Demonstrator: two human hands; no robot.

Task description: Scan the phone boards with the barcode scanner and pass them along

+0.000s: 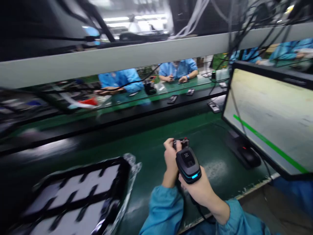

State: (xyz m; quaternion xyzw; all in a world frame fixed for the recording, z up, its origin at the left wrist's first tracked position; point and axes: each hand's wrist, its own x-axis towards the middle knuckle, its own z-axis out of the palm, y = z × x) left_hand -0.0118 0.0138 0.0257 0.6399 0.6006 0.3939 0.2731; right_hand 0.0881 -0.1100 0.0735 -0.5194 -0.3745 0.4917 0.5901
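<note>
My right hand point(199, 187) is wrapped round the handle of a black barcode scanner point(187, 163), whose blue light glows on the end towards me. Just beyond the scanner head, my left hand point(170, 155) grips a small dark phone-like part point(184, 142) with a red spot on it. The scanner hides much of that part and some of the left fingers. Both hands are above the green tabletop point(146, 143).
A black tray point(122, 166) of light flat panels, edged with clear plastic, lies at left. A monitor point(266, 120) stands at right, with a mouse point(251, 156) by it. Behind runs a conveyor point(137, 112) carrying phone-like parts; co-workers in blue point(178, 70) sit across. Cables hang overhead.
</note>
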